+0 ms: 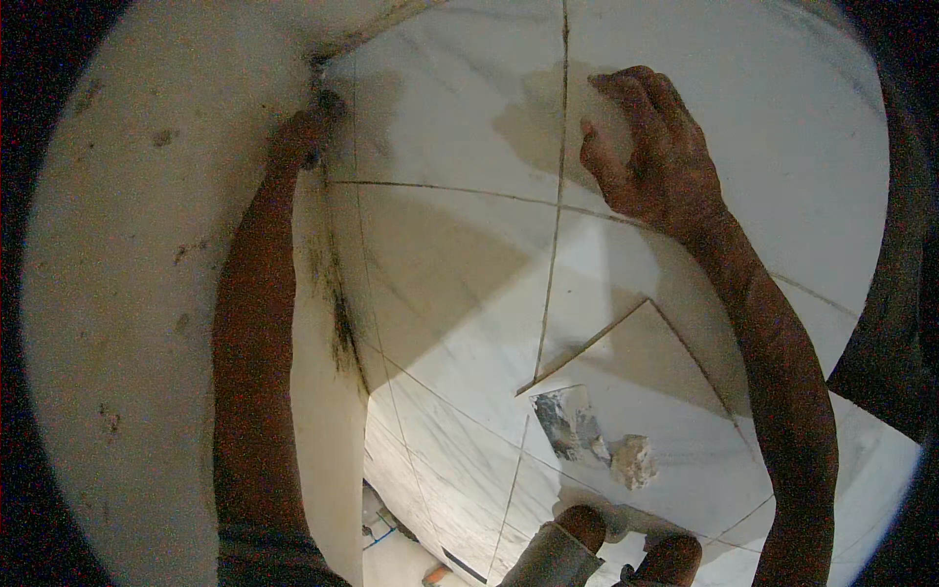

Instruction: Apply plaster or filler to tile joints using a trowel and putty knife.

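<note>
My left hand (311, 132) is at the upper left, against the edge where the stained wall meets the marbled tile. It is in deep shadow, so its fingers and anything in them cannot be made out. At the upper right my right hand (660, 157) is over a large white marbled tile (763, 108), beside a dark joint. Its fingers curve and the thumb stands apart from them, with nothing visible between. Below it lies a tile piece with brown edges (675, 342). Nearer me are a flat smeared grey metal blade (567, 423) and a pale crumbly lump (634, 462).
A pale wall (127, 293) with brown spots runs along the left. Black grime (340, 318) marks its lower edge. My knees (582, 526) are at the bottom. A dark upright shape (895, 284) stands at the right. Small items lie on the floor at lower left.
</note>
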The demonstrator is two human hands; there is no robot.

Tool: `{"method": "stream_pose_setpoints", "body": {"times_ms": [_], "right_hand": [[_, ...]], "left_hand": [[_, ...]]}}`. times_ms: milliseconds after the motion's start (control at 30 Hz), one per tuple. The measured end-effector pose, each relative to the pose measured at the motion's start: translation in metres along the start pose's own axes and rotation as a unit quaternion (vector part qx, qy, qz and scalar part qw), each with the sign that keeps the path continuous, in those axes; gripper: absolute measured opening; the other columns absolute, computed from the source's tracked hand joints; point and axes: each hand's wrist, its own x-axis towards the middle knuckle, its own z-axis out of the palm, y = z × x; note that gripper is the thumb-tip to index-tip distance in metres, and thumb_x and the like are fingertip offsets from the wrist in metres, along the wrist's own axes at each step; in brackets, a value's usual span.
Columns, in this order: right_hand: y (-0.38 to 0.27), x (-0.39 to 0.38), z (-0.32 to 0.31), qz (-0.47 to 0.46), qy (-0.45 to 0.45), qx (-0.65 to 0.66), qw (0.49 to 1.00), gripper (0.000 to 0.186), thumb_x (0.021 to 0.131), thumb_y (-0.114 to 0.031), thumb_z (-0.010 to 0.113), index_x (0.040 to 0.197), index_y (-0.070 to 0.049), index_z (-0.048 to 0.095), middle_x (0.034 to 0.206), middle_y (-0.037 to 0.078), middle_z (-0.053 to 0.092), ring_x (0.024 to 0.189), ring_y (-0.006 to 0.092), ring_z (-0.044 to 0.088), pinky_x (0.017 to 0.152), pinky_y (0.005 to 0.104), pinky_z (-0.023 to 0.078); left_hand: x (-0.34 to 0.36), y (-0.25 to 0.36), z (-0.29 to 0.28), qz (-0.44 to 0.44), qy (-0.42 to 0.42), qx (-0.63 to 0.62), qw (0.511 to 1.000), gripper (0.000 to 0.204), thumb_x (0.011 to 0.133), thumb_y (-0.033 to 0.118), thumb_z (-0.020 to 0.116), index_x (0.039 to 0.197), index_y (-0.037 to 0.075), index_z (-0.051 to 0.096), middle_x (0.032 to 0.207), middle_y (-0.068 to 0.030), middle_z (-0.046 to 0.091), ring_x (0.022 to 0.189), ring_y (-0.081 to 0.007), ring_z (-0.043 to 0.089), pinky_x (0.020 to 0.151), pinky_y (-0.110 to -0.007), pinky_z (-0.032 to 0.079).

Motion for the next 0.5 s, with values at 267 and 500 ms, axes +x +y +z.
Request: {"method": "stream_pose_setpoints", "body": {"times_ms": [267, 500], "right_hand": [[0.003, -0.001, 0.001, -0.007, -0.011, 0.004, 1.0, 0.049, 0.072, -0.02, 0.073, 0.112, 0.003, 0.055, 0.106, 0.021, 0.057, 0.099, 0.0398, 0.056, 0.086, 0.0457, 0.051], [-0.009, 0.003, 0.001, -0.014, 0.013, 0.004, 1.0, 0.048, 0.073, -0.02, 0.073, 0.112, 0.002, 0.055, 0.107, 0.021, 0.057, 0.101, 0.0399, 0.056, 0.087, 0.0462, 0.05]], "left_hand": [[-0.004, 0.023, -0.006, -0.136, -0.093, -0.103, 0.981, 0.045, 0.087, 0.041, 0.056, 0.111, 0.003, 0.062, 0.101, -0.0212, 0.065, 0.101, -0.0355, 0.063, 0.086, -0.046, 0.051], [0.011, -0.056, -0.037, -0.21, -0.398, -0.411, 0.793, 0.062, 0.083, 0.056, 0.055, 0.114, 0.002, 0.06, 0.111, -0.0229, 0.064, 0.104, -0.0397, 0.061, 0.09, -0.049, 0.049]]}}
